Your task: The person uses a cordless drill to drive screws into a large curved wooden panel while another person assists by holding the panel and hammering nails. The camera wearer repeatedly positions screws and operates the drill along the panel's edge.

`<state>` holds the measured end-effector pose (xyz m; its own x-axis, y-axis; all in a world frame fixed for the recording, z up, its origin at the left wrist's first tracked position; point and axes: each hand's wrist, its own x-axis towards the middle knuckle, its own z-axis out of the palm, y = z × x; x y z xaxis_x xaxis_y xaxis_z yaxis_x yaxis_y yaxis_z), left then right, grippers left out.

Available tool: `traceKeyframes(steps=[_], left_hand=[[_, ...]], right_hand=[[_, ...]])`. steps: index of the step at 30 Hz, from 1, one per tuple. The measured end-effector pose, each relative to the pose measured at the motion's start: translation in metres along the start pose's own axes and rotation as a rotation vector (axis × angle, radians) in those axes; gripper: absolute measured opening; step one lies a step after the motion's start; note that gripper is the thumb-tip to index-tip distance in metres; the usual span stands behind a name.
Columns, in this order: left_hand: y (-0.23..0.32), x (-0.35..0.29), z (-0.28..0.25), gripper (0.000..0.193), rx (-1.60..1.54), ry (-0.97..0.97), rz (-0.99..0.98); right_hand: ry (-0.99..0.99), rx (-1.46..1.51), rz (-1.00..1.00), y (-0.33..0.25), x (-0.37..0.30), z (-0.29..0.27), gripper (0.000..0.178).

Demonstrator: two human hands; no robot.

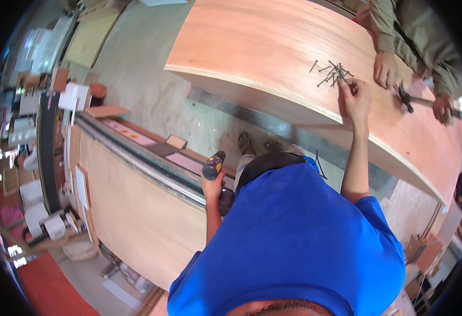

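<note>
Fasteners (338,70): left in a small loose pile, several crossed over one another, on the plywood tabletop (252,37), inward from its near edge; whether they were screws or nails could not be told.
Right hand (357,102): stretched over the tabletop, with thumb and forefinger brought close together at the pile's near side; whether a fastener was pinched between them could not be told.
Left hand (213,185): wrapped around what was taken to be a cordless drill (211,167), which was held low beside the body, well apart from the tabletop.
Hammer (426,101): gripped by a co-worker (426,31) to the right of the pile.
Step in hand: judged to be the picking of a fastener.
Next move: judged to call for a firm pinch on one slim shank, so that it could be drawn free without its neighbours being dragged along.
</note>
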<state>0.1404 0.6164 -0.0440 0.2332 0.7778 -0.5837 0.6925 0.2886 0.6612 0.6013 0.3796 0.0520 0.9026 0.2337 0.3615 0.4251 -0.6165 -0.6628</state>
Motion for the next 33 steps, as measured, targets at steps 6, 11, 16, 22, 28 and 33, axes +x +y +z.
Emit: traceKeyframes(steps=[6,11,16,22,28,33], left_hand=[[0.033,0.081,-0.02,0.052,0.177,-0.123,0.252],[0.07,0.109,-0.032,0.054,0.252,-0.274,0.301],[0.078,0.134,-0.033,0.058,0.388,-0.383,0.301],[0.098,0.136,-0.026,0.055,0.43,-0.509,0.353],[0.097,0.131,-0.03,0.057,0.416,-0.547,0.407],[0.105,0.118,-0.029,0.063,0.464,-0.515,0.43]], right_hand=[[0.034,-0.12,0.062,0.006,0.008,0.015,0.031],[0.148,-0.118,0.09,0.006,-0.002,0.011,0.027],[0.312,0.086,0.198,-0.013,-0.013,0.016,0.022],[0.503,0.001,0.123,-0.012,-0.019,0.014,0.024],[0.545,0.052,0.229,-0.019,-0.018,0.018,0.022],[0.632,-0.13,0.143,-0.015,-0.021,0.013,0.021]])
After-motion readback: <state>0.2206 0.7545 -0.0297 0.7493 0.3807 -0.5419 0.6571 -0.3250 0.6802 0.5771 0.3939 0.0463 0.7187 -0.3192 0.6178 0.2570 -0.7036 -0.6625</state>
